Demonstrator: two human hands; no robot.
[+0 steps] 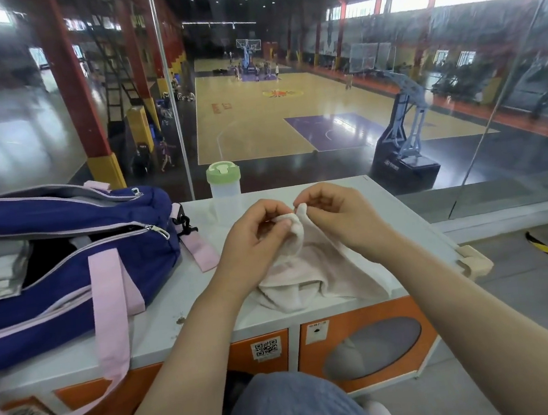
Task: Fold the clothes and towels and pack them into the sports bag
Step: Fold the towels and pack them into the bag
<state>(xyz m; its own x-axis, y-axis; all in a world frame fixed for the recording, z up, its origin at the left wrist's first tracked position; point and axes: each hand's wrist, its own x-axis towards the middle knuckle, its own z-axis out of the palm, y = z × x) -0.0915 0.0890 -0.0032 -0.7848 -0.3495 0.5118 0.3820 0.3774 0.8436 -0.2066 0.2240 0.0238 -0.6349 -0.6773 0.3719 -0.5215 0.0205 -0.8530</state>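
Cabinet top [174, 305]: both hands [288, 226] raised, pinching towel [311, 271] edge.

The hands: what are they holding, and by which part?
Both hold a pale towel. Left hand and right hand each pinch the bunched top edge of the towel, the rest draping onto the counter.

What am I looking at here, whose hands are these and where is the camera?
No machine here: a person wears one camera on the head, looking forward and down at their own bare hands. The left hand and right hand each pinch the top of a pale pink towel, lifted off a white cabinet top. To the left lies an open navy sports bag with pink straps, grey cloth inside. Behind the towel stands a clear bottle with a green lid. Through the glass, a basketball court lies below.
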